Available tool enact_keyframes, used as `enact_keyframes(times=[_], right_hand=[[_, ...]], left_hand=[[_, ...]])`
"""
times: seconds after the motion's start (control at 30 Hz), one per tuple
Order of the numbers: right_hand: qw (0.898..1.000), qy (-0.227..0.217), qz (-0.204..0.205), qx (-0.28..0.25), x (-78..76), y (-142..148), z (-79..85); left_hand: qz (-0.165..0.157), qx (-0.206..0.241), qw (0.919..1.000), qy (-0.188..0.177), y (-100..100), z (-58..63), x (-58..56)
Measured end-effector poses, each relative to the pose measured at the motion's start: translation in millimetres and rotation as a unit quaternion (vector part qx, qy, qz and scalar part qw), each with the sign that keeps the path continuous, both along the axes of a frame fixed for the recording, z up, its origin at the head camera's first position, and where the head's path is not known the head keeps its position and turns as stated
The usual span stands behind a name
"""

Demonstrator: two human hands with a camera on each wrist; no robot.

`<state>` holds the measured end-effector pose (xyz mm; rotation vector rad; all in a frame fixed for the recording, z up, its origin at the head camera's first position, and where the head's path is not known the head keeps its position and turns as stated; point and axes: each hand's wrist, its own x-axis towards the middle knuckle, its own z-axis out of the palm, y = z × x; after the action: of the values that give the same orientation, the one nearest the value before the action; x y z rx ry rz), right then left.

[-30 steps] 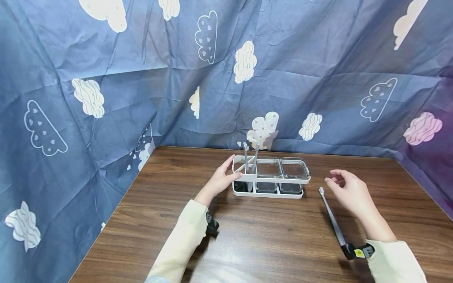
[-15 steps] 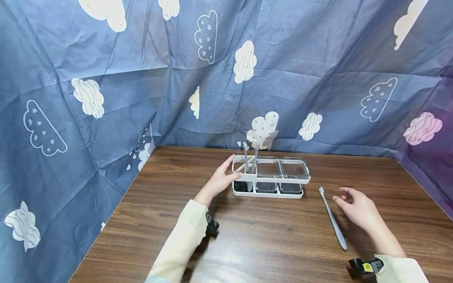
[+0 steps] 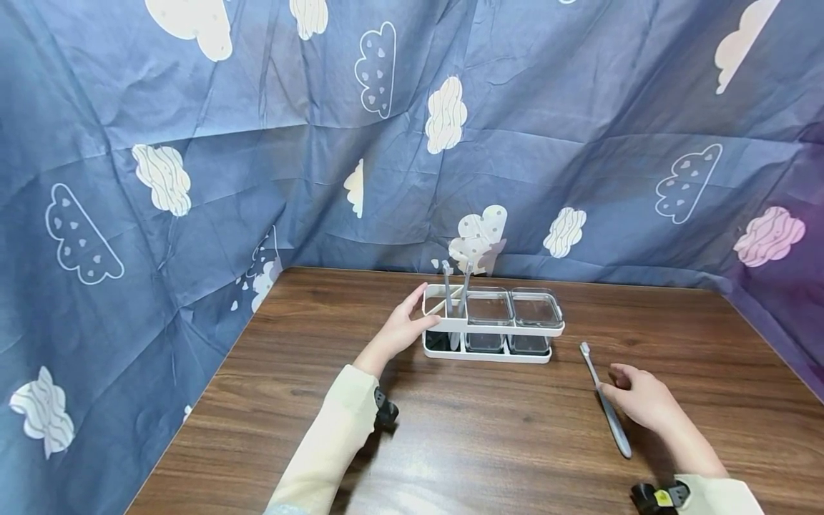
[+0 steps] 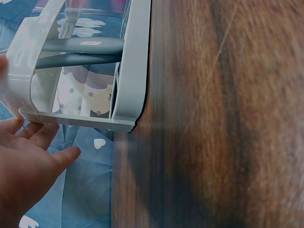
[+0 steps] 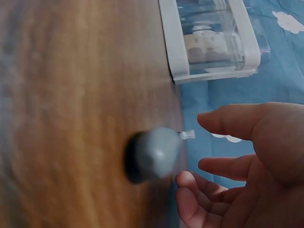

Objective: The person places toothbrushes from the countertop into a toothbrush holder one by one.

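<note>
A white toothbrush holder [image 3: 508, 329] with two tiers stands near the back of the table. Two grey toothbrushes [image 3: 448, 293] stand upright in its left section. My left hand [image 3: 400, 335] grips the holder's left end, thumb at the front of the upper rail, another finger at the back; in the left wrist view its fingers [image 4: 45, 134] meet the white frame. A third grey toothbrush [image 3: 614, 422] lies on the table right of the holder. Over its middle hovers my right hand [image 3: 644, 400], fingers spread and nothing between them; the right wrist view shows its handle end close up.
Two clear square cups [image 3: 536, 307] sit in the holder's middle and right sections. The brown wooden table [image 3: 489, 436] reaches back to a blue cloud-print curtain [image 3: 257, 179]. A black camera [image 3: 646, 497] is strapped to my right wrist.
My right hand first drew back toward me and to the right, then came left and lower over the loose toothbrush. My left hand and the holder have stayed put.
</note>
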<state>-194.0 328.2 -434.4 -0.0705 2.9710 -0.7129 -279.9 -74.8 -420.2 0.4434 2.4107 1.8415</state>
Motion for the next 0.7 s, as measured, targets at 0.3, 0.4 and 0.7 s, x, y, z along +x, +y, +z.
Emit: enact_keyframes(times=[0.3, 0.4, 0.7], right_hand=[[1.0, 0.0, 0.007, 0.028, -6.9, -5.9, -5.5], [0.999, -0.008, 0.008, 0.037, -9.6, -8.1, -5.3], [0.998, -0.035, 0.0, 0.054, -11.2, -11.6, -5.2]], left_hand=[[-0.003, 0.0, 1.0, 0.001, -0.8, 0.1, -0.4], [-0.003, 0.0, 1.0, -0.001, -1.0, -0.2, -0.3], [-0.005, 0.002, 1.0, 0.0, -0.2, -1.4, -1.0]])
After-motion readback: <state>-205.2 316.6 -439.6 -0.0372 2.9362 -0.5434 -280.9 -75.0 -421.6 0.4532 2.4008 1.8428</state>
